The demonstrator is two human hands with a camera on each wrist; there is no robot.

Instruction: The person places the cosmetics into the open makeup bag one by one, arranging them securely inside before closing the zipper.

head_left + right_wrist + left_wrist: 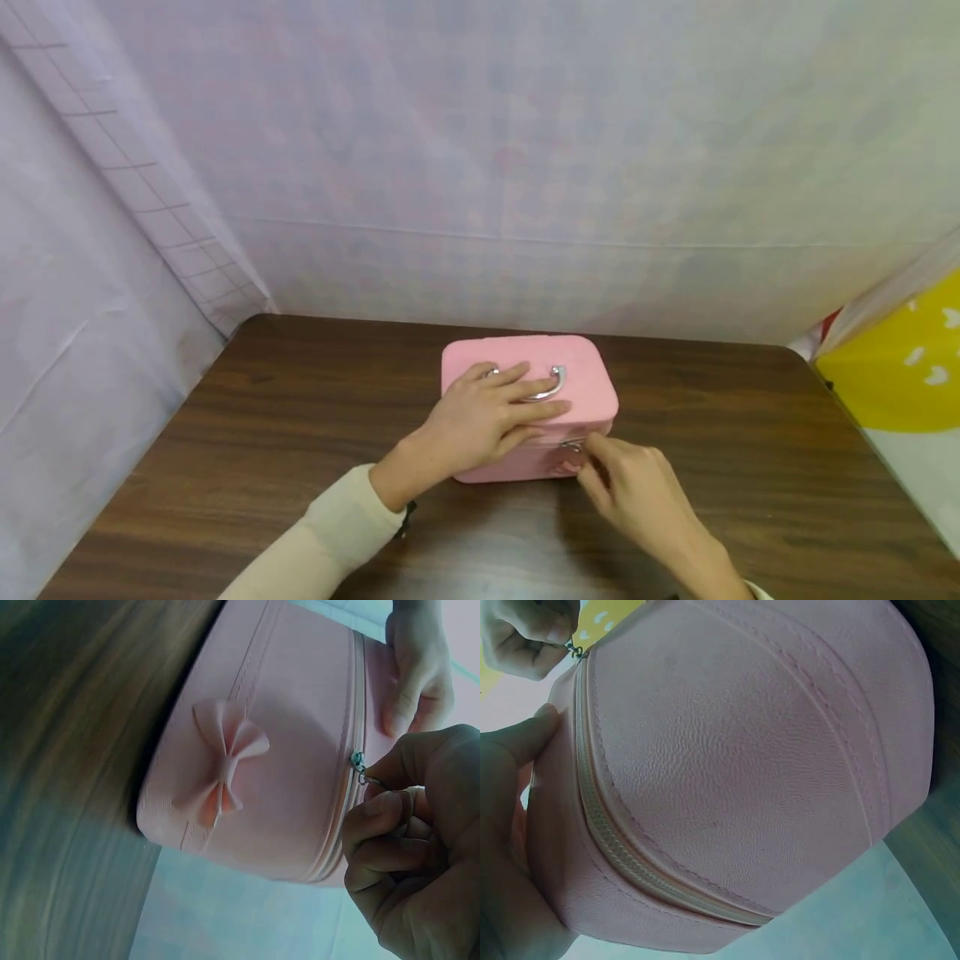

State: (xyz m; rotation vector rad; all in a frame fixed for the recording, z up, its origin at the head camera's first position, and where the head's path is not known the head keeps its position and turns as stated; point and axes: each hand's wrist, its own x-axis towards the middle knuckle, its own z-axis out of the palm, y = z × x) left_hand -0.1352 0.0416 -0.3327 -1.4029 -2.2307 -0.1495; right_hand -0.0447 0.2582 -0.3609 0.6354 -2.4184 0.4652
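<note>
A pink zip-up case [588,396] with rounded corners stands on the table, its lid down. My left hand [480,417] rests flat on the lid with fingers spread, partly covering the silver handle [559,380]. At the case's front right corner, my right hand [637,492] pinches the small metal zipper pull [362,778] between thumb and finger. In the left wrist view, the zipper [622,859] runs with its teeth joined along the visible side. A pink bow [227,761] decorates the front below the zipper. The far side of the case is hidden.
The dark wood table [300,400] extends around the case, with rounded back corners. Behind it hangs a pale patterned curtain [525,167], and another white sheet [90,333] hangs at the left. A yellow patterned cloth [892,375] shows beyond the right edge.
</note>
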